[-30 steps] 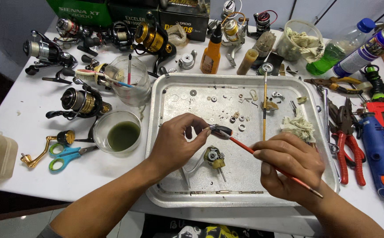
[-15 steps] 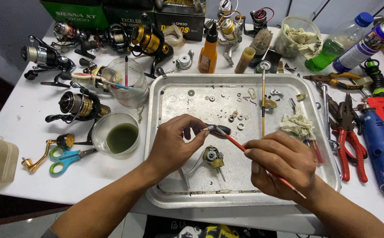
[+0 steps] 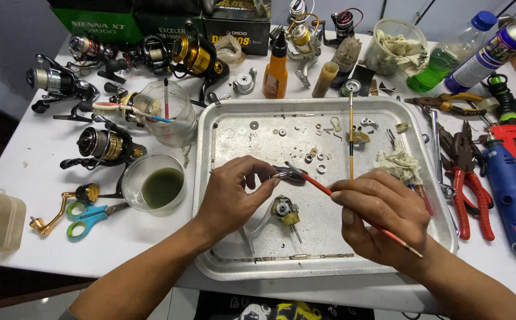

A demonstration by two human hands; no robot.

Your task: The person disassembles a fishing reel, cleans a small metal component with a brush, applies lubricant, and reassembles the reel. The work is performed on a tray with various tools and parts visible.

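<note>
head: right grip (image 3: pixel 382 216) around brush (image 3: pixel 352 207)

Open metal along the tray's (image 3: pixel 222 261) near edge and left side; small washers (image 3: pixel 316 159) crowd its far half. Reels (image 3: pixel 101 143) and a cup (image 3: pixel 154 188) block the tabletop's left, pliers (image 3: pixel 468 178) the right.

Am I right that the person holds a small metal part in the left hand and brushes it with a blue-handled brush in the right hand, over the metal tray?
Nearly. The brush has a red handle, not a blue one, as the head view shows. The rest stands: the left hand pinches the small metal part, and the right hand works the brush on it over the metal tray.
</note>
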